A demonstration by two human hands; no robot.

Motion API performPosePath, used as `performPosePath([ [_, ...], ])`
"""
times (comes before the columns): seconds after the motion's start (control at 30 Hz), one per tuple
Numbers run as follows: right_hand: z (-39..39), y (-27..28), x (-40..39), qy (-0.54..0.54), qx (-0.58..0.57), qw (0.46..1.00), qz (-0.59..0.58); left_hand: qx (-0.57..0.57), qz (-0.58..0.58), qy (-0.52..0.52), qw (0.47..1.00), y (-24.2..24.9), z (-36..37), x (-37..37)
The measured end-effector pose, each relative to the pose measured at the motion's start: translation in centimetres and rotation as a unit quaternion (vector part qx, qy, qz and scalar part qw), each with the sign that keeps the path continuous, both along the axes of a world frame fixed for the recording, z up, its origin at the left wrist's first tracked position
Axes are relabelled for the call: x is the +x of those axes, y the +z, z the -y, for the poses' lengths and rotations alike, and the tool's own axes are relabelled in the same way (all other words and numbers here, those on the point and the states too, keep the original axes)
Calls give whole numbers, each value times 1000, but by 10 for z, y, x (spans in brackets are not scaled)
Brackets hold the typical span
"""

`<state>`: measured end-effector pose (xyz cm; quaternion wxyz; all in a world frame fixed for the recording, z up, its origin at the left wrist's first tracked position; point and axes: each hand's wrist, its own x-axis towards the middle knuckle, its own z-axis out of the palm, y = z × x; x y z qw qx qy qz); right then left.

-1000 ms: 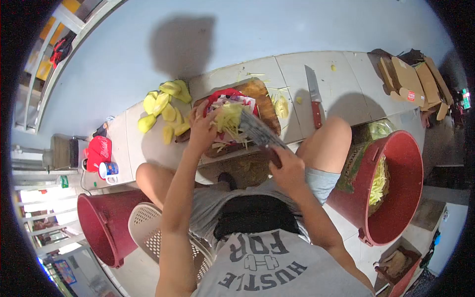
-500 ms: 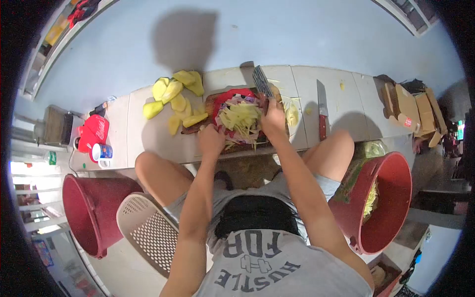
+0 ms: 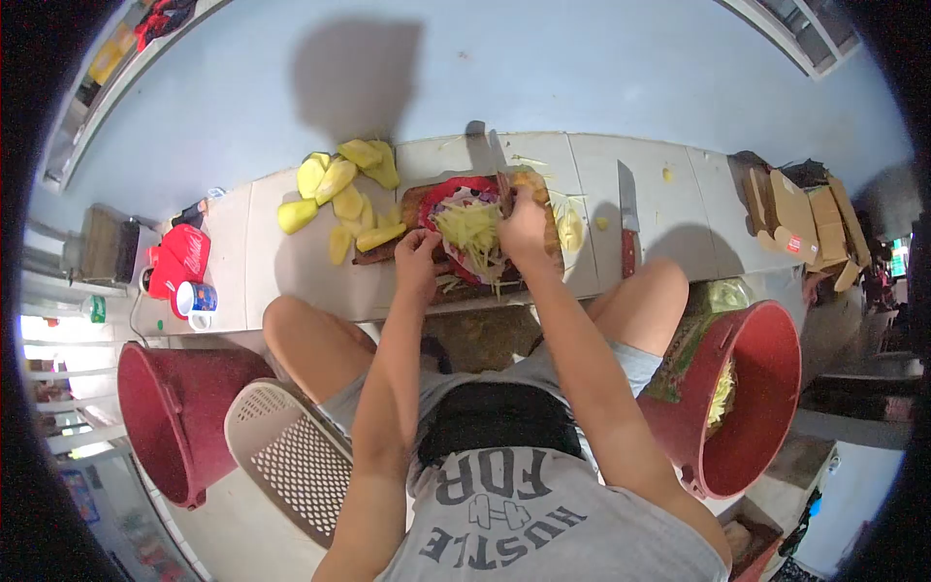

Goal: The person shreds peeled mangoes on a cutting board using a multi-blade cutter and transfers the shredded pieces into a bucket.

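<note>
A pile of pale green shreds (image 3: 469,226) lies on a red patterned cloth (image 3: 433,199) on a wooden board (image 3: 411,207). At the right side of the pile, my right hand (image 3: 524,225) is wrapped round the handle of a blade tool (image 3: 499,155), its blade pointing away from me. My left hand (image 3: 417,259) is at the left edge of the cloth, its fingers pinched together; what they hold, if anything, is too small to name. Peeled yellow-green pieces (image 3: 337,181) lie left of the board.
A knife with a red handle (image 3: 628,242) lies to the right on the tiled surface (image 3: 601,175). Red buckets stand at left (image 3: 194,407) and right (image 3: 756,388), the right one holding shreds. A white mug (image 3: 197,299), a perforated basket (image 3: 291,461) and cardboard (image 3: 790,213) are also there.
The blade tool has turned, so its blade now shows nearly edge-on. My right hand has moved slightly left and toward me. My left hand has shifted slightly right, its fingers now more visible.
</note>
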<state>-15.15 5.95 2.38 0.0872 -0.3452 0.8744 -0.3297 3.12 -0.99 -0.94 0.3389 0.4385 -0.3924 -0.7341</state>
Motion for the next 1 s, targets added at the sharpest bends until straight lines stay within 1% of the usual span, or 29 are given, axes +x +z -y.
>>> performPosePath([
  [0.03, -1, 0, 1, 9, 17, 1000, -15, 48, -50, -5, 998, 10, -3, 0],
  [0.07, -3, -4, 0, 7, 13, 1000, -15, 44, -50, -7, 998, 15, -4, 0],
  [0.1, -5, -20, -3, 7, -17, 998, -64, 61, -83, -13, 995, 17, -4, 1],
  [0.13, -4, -23, -3, 8, -47, 993, -110, 79, -113, -18, 990, 17, -3, 3],
  [0.17, -3, -27, -4, 8, -50, 993, -107, 76, -110, -18, 991, 16, -2, 3],
  [0.23, -4, -25, -6, -29, 12, 999, 10, 91, -174, -18, 980, -5, -4, 3],
  [0.27, -7, -23, -5, -33, 11, 999, 11, 91, -174, -22, 980, -15, -5, 1],
  [0.33, -7, -17, -5, -8, 17, 1000, 14, 89, -266, -42, 959, -18, -5, -5],
  [0.37, -8, -13, -6, -10, 10, 1000, 12, 83, -267, -46, 959, -18, -4, -6],
  [0.43, -7, -7, -6, -2, 1, 999, 49, 129, -325, -68, 934, 3, -10, -2],
  [0.47, -6, -6, -6, -2, -3, 999, 51, 126, -323, -70, 935, 10, -12, 0],
  [0.53, -7, 7, -6, 20, -38, 996, 78, 122, -383, -134, 906, 7, -15, 6],
  [0.57, -9, 14, -6, 19, -39, 996, 79, 122, -381, -135, 906, 6, -15, 5],
  [0.6, -10, 25, -5, 28, -62, 995, 79, 117, -364, -101, 918, -1, -12, 4],
  [0.63, -10, 32, -4, 36, -86, 992, 80, 112, -346, -67, 929, 2, -13, 1],
  [0.67, -10, 40, -4, 26, -100, 991, 82, 112, -344, -70, 930, 5, -16, 1],
  [0.7, -14, 49, -6, 22, -101, 991, 82, 100, -349, -55, 930, 23, -23, 0],
  [0.77, -21, 66, -12, 48, -162, 985, 32, 89, -356, -42, 929, 46, -29, -4],
  [0.8, -19, 52, -24, 57, -189, 980, 13, 80, -361, -67, 927, 53, -29, -5],
  [0.83, -30, 70, -27, 51, -189, 981, 11, 72, -368, -94, 922, 62, -30, -9],
  [0.87, -46, 89, -32, 42, -193, 980, 30, 75, -369, -103, 921, 71, -32, -17],
  [0.9, -65, 116, -36, 32, -196, 979, 48, 65, -384, -138, 911, 83, -38, -28],
  [0.93, -85, 135, -42, 23, -203, 978, 46, 56, -398, -172, 899, 94, -46, -40],
  [0.97, -110, 153, -50, 13, -177, 984, 19, 63, -401, -184, 895, 106, -57, -53],
  [1.0, -132, 162, -60, -6, -203, 979, 18, 91, -414, -200, 883, 119, -71, -69],
])
